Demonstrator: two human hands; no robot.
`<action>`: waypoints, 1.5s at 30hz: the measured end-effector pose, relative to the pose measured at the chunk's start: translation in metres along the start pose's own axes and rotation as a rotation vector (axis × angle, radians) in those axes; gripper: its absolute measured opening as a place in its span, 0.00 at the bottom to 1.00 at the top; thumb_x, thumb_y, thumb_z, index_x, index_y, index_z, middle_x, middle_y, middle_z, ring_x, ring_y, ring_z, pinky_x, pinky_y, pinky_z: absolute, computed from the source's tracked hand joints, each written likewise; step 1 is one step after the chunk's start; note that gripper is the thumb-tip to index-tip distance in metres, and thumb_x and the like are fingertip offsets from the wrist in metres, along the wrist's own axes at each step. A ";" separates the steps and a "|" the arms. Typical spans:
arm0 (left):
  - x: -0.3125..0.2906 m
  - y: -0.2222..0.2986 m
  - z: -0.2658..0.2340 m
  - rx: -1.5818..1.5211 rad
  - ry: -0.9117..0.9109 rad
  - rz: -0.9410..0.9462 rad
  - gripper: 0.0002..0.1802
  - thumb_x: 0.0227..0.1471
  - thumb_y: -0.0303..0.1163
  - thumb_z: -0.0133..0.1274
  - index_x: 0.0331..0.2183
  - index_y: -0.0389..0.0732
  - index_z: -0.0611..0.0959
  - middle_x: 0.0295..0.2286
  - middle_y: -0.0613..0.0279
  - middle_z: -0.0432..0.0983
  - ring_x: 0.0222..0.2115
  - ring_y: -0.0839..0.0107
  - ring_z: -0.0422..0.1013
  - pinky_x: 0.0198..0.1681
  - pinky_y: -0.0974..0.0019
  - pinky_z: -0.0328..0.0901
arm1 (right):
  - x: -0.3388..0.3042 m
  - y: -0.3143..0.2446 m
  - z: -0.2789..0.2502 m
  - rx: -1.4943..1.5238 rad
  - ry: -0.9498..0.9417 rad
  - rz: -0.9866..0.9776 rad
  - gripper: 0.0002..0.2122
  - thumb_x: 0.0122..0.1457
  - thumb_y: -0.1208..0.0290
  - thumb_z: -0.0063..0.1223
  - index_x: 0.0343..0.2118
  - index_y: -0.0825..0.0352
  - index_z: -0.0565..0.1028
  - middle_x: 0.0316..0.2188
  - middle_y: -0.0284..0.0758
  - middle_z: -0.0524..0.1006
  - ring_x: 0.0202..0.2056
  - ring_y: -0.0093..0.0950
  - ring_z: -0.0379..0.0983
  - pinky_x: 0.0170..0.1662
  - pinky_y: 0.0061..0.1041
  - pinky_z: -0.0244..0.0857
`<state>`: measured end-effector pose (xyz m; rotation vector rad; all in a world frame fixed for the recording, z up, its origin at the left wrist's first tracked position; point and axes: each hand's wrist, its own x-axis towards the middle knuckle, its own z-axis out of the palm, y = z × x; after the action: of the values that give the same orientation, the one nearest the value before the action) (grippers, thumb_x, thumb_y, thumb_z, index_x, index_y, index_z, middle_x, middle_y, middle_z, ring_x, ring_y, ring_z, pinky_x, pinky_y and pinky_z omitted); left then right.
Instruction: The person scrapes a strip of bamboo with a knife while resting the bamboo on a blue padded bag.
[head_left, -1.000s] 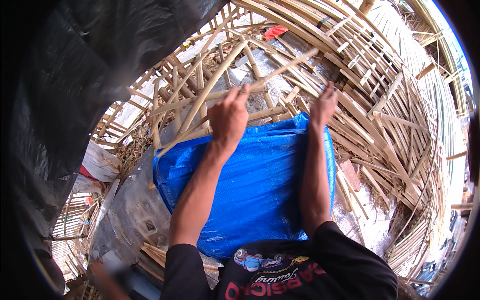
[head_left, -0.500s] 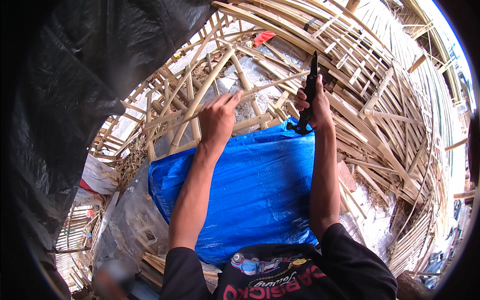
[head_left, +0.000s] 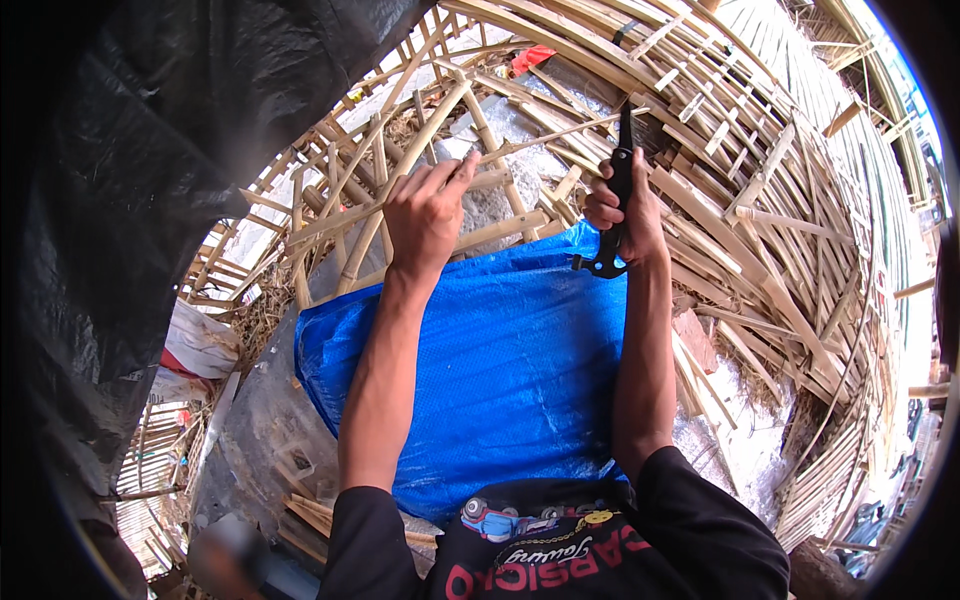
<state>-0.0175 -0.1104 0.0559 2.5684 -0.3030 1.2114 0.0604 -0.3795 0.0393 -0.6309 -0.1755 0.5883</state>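
My left hand (head_left: 425, 215) is closed on a thin bamboo strip (head_left: 545, 140), its fingers wrapped over it. The strip slants up to the right as far as the black knife (head_left: 621, 180), and its end meets the blade. That knife is in the closed fist of my right hand (head_left: 640, 225). Its dark blade points away from me, and a hooked end sticks out below the fist. Whether the edge cuts into the strip, I cannot tell. Below both hands a blue tarp (head_left: 510, 370) covers my lap.
Beyond my hands stands a frame of bamboo poles (head_left: 420, 135). Curved bamboo slats (head_left: 760, 230) are stacked at the right. A black plastic sheet (head_left: 190, 130) hangs at the left. A red scrap (head_left: 532, 60) lies at the far side, and a reddish brick (head_left: 695, 340) sits right of the tarp.
My left hand has moved a little away from me and to the left. The knife in my right hand has shifted slightly nearer, its blade now against the strip's end. Both grips stay the same.
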 end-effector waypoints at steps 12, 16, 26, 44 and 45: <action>-0.002 -0.001 0.007 -0.002 -0.016 0.016 0.19 0.47 0.20 0.59 0.42 0.47 0.89 0.32 0.62 0.84 0.31 0.61 0.79 0.35 0.60 0.71 | 0.006 0.044 0.036 -0.131 -0.050 0.189 0.26 0.68 0.37 0.35 0.35 0.61 0.64 0.17 0.23 0.58 0.15 0.15 0.51 0.19 0.18 0.48; -0.006 -0.007 0.008 0.005 -0.006 -0.017 0.20 0.47 0.19 0.59 0.42 0.49 0.89 0.32 0.65 0.84 0.30 0.65 0.78 0.33 0.62 0.71 | 0.011 0.043 0.030 -0.106 0.008 0.136 0.26 0.68 0.37 0.36 0.36 0.61 0.64 0.18 0.24 0.58 0.16 0.15 0.52 0.20 0.18 0.49; -0.004 -0.003 0.011 0.035 -0.015 0.019 0.17 0.50 0.20 0.59 0.41 0.49 0.89 0.33 0.66 0.84 0.33 0.67 0.79 0.35 0.62 0.71 | 0.000 0.002 -0.017 0.043 0.118 -0.060 0.24 0.69 0.39 0.36 0.35 0.60 0.64 0.18 0.23 0.58 0.14 0.14 0.52 0.18 0.16 0.50; 0.000 -0.013 0.002 0.074 0.032 0.010 0.19 0.47 0.19 0.59 0.41 0.50 0.90 0.32 0.66 0.84 0.33 0.66 0.78 0.37 0.62 0.66 | 0.004 0.013 -0.012 0.133 0.042 -0.014 0.24 0.69 0.39 0.36 0.36 0.61 0.64 0.18 0.22 0.58 0.15 0.12 0.52 0.19 0.16 0.50; 0.001 -0.013 0.003 0.081 0.038 0.000 0.19 0.47 0.19 0.59 0.41 0.50 0.90 0.32 0.66 0.84 0.33 0.66 0.78 0.37 0.62 0.66 | 0.003 0.010 -0.018 0.149 0.049 -0.037 0.24 0.69 0.40 0.36 0.36 0.61 0.64 0.18 0.22 0.58 0.14 0.12 0.52 0.19 0.16 0.50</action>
<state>-0.0107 -0.0991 0.0523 2.6100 -0.2507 1.2962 0.0639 -0.3798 0.0189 -0.4961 -0.0961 0.5440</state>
